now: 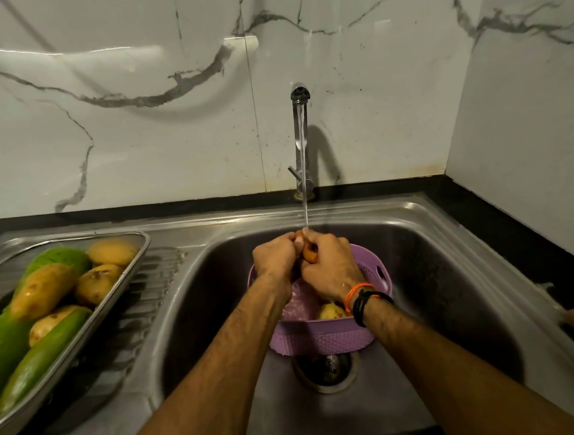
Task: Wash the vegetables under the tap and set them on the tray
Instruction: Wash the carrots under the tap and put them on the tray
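Observation:
Both hands meet under the running stream of the steel tap (301, 137). My left hand (276, 257) and my right hand (330, 265) both grip an orange carrot (309, 253), of which only a short piece shows between the fingers. Below them a purple perforated basket (322, 336) stands in the sink (435, 240); a yellowish potato (331, 311) lies inside it. On the drainboard at the left, a steel tray (113, 301) holds several wet potatoes (42, 291) and long green gourds (33, 366).
The sink drain (325, 368) lies just in front of the basket. A black counter edge (506, 231) runs behind and to the right of the sink, under marble wall tiles. The ribbed drainboard (153, 286) separates the tray from the basin.

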The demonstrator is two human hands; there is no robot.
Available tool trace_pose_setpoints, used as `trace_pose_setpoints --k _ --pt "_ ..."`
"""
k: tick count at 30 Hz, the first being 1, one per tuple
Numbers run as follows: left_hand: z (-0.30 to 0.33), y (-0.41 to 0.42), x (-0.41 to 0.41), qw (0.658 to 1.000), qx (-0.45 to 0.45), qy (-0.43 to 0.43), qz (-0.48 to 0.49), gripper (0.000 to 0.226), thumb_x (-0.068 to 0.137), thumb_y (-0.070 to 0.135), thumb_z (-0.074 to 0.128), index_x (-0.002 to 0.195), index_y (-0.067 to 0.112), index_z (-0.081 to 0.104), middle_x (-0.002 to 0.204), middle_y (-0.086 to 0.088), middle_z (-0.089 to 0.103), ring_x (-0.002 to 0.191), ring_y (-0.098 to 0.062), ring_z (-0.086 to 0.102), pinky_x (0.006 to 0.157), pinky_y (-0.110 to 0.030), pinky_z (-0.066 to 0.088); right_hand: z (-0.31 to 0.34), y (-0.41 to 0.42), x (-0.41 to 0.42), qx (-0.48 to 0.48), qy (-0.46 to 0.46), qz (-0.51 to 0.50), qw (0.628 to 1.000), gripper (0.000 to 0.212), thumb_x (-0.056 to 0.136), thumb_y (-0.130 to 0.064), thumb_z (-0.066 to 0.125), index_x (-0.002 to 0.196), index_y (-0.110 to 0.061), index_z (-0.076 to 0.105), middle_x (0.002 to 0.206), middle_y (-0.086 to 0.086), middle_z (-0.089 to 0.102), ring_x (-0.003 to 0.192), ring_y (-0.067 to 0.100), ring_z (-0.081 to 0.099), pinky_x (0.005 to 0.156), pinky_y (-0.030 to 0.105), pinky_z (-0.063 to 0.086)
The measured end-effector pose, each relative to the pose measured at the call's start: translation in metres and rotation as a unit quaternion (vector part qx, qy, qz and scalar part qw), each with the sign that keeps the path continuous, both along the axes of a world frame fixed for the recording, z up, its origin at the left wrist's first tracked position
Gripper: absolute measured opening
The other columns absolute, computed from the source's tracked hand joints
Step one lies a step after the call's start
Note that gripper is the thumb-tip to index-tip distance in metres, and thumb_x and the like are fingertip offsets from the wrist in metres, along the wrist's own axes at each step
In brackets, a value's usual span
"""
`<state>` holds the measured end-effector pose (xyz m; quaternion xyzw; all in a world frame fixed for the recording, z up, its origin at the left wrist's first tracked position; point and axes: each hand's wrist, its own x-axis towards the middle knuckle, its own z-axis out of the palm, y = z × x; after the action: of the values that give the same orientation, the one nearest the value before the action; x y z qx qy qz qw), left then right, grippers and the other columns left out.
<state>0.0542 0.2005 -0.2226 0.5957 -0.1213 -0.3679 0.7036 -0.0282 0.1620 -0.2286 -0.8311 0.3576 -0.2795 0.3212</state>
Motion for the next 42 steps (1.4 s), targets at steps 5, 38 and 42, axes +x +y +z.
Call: trace_pose_setpoints --k 5,38,42 --pt "-0.0023 0.0006 -0.0029 0.999 -0.005 -0.014 -0.039 0.027 0.091 -0.003 0.059 0.089 0.019 0.075 0.088 -0.005 0.074 0.095 -0.02 0.069 0.082 -0.036 0.058 0.0018 -0.0005 0.0026 0.001 -0.007 -0.011 1.0 0.047 0.079 0.0 0.063 0.123 -0.014 0.055 0.107 0.004 0.065 0.1 0.02 0.062 0.077 0.02 0.047" --pt "-0.004 -0.0075 0.0037 0.999 -0.024 0.01 -0.025 0.025 0.088 -0.005 0.064 0.099 0.014 0.075 0.092 -0.006 0.075 0.095 -0.02 0.07 0.082 -0.033 0.059 0.002 -0.0043 -0.0004 -0.01 -0.048 -0.019 0.999 0.046 0.079 -0.006 0.065 0.124 -0.018 0.062 0.105 0.003 0.068 0.098 0.019 0.063 0.082 0.024 0.051" --pt "-0.0035 -0.0064 0.0026 1.0 -0.015 -0.007 -0.013 0.023 0.087 -0.005 0.065 0.091 0.016 0.075 0.09 -0.005 0.075 0.095 -0.019 0.07 0.085 -0.036 0.059 0.0 -0.0067 -0.0002 -0.011 -0.037 -0.01 0.999 0.041 0.079 -0.006 0.064 0.117 -0.02 0.066 0.096 -0.002 0.069 0.089 0.015 0.064 0.082 0.027 0.055"
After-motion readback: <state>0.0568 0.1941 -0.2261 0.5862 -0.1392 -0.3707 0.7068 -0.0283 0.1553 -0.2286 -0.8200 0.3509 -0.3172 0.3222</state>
